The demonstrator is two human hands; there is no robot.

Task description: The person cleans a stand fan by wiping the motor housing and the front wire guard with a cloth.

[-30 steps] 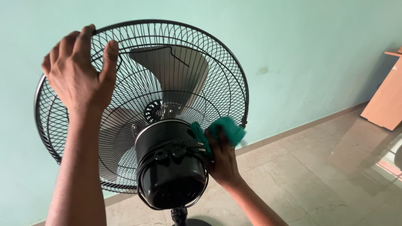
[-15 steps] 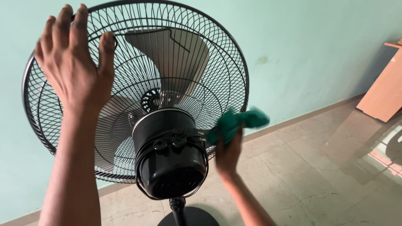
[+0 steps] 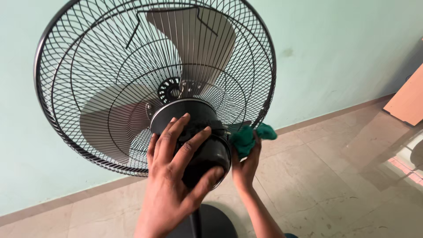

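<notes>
Overall, the largest item in view is the pale green wall (image 3: 343,53), which fills the background and meets the beige tiled floor (image 3: 335,185) along a low skirting line. A tan board (image 3: 407,103) leans at the right edge of the frame, well apart from the hands. In front of the wall stands a black pedestal fan, seen from behind. Its round wire guard (image 3: 57,110) occupies most of the upper left, and grey blades (image 3: 198,39) are visible through the wires. At the centre of the guard sits the black motor housing (image 3: 207,152), cylindrical with a bright ring at its front edge. Below it, the round black base (image 3: 216,222) rests on the floor; the pole is mostly hidden behind the left forearm. The left hand (image 3: 176,176) is spread open across the rear of the motor housing, fingers splayed and pressed against it, thumb along the lower right side. The right hand (image 3: 244,165) is just beside the housing on its right, fingers curled closed around a crumpled green cloth (image 3: 249,136), which touches or nearly touches the housing's side.
</notes>
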